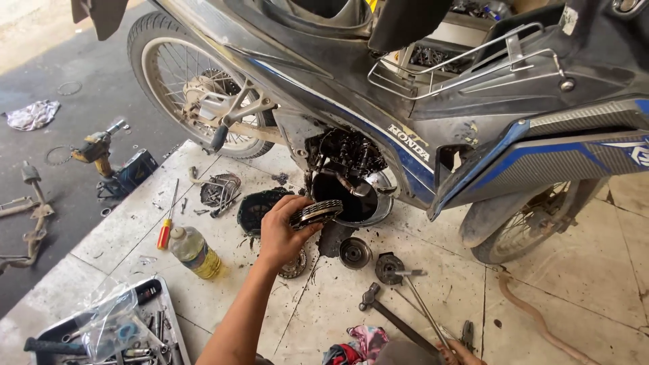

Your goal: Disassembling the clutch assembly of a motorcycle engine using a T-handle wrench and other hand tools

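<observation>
Nearest, the right hand [460, 351] sits at the frame's bottom edge by a hammer [370, 297], its fingers mostly cut off, so I cannot tell their state. Beyond, the left hand [280, 233] pinches a stack of clutch plates [318, 213] before the opened engine case [351, 196]. Loose parts and a yellow-labelled oil bottle [195, 252] on the floor suggest disassembly is well along, reassembly undone.

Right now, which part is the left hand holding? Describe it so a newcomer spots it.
Start at the motorcycle's open engine case at mid-frame. Just in front of it, the left hand grips a round stack of thin ridged metal discs, the only round part off the floor.
</observation>
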